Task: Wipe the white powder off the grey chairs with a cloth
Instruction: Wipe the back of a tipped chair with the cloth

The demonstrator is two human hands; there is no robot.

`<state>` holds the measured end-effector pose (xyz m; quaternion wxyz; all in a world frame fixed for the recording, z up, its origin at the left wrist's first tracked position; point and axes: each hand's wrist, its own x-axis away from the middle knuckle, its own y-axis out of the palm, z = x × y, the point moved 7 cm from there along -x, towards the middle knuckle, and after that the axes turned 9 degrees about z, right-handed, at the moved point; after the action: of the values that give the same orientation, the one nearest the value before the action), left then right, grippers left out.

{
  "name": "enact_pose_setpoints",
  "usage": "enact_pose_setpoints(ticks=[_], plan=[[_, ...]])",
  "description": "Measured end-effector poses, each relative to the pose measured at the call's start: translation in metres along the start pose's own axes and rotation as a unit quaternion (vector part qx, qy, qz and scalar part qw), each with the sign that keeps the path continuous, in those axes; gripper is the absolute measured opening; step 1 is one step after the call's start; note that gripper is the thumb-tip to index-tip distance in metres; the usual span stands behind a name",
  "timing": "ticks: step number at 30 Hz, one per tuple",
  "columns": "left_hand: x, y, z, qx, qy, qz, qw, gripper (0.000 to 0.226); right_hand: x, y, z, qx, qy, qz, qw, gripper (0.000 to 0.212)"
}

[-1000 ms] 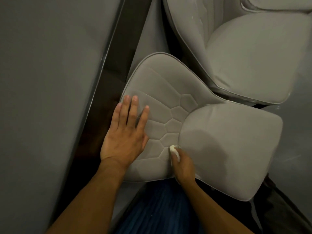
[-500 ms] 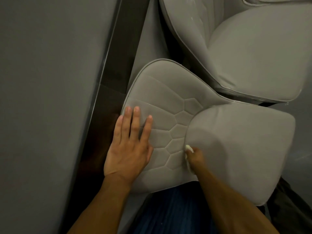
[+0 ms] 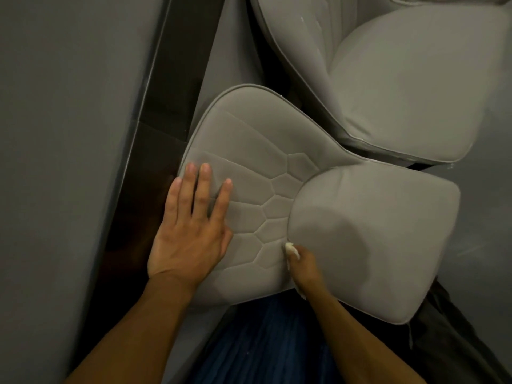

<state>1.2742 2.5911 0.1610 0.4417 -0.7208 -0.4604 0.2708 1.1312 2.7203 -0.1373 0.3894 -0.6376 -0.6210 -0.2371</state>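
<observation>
Pinched in curled right hand, small white cloth is pressed at crease where quilted grey fabric chair backrest meets padded grey seat. Backrest braced by left hand, fingers flat, straight. Crease runs away up-right from cloth; right hand nearer.

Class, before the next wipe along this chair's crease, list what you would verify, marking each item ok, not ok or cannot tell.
1. Left hand lies flat on the backrest: ok.
2. Right hand grips the cloth: ok.
3. Cloth touches the crease between backrest and seat: ok.
4. Crease free of powder: cannot tell.
5. Far chair wiped clean: not ok, pale specks show along its edge.
</observation>
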Motion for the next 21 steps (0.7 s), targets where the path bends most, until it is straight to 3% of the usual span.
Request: enact_pose_setpoints(ticks=[2,9,13,21], plan=[[0.000,0.000,0.000,0.007,-0.001,0.004,1.000,0.072,0.002,0.014,-0.006,0.023,-0.001,0.001,1.000,0.041],[0.002,0.003,-0.001,-0.013,0.004,-0.009,1.000,0.072,0.069,0.014,-0.097,-0.071,-0.210,0.040,0.974,0.049],[0.002,0.003,0.000,-0.010,0.005,-0.009,1.000,0.071,0.056,0.009,-0.103,-0.091,-0.193,0.108,0.971,0.045],[0.003,0.002,0.000,-0.029,0.008,-0.023,0.999,0.074,0.068,0.015,-0.100,-0.065,-0.261,0.044,0.962,0.032]])
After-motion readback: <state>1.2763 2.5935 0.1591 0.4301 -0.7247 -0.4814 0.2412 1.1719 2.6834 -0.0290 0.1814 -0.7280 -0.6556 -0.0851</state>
